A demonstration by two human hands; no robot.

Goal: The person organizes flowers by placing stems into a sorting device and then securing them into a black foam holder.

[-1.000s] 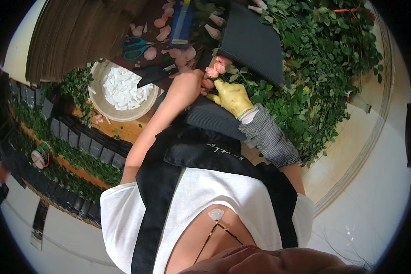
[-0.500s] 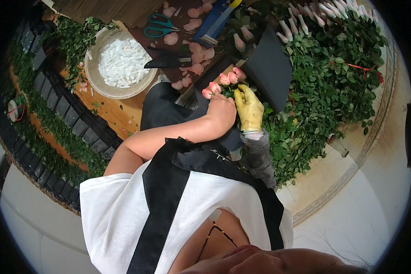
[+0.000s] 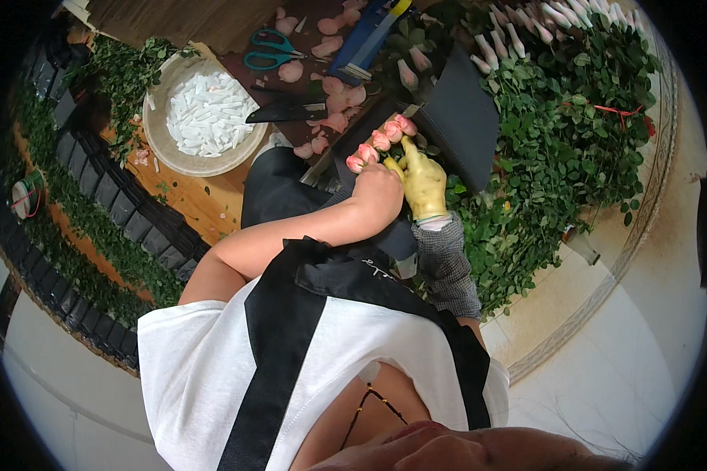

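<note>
Sliding in on my feed, the gloved right hand (image 3: 423,184) has swung closer to the bare left hand (image 3: 379,194); half a second ago its fingers stood up beside the blooms, and now its index finger reaches the farther ones. Left stays at the near end of the row, fingers curled against the pink roses (image 3: 380,140), which lie along the dark grey box (image 3: 459,129). I can't tell whether either hand is gripping: the left's knuckles cover its fingertips, and stems vanish beneath both palms. Top left, brown cardboard (image 3: 157,22) is cut off by the frame. Loose petals (image 3: 335,102) litter the dark counter (image 3: 310,76) near teal scissors (image 3: 273,56); a basin (image 3: 200,166) holds white pieces (image 3: 212,114). Leafy stems (image 3: 558,173) mound at right, above pale floor tiles (image 3: 620,345).
</note>
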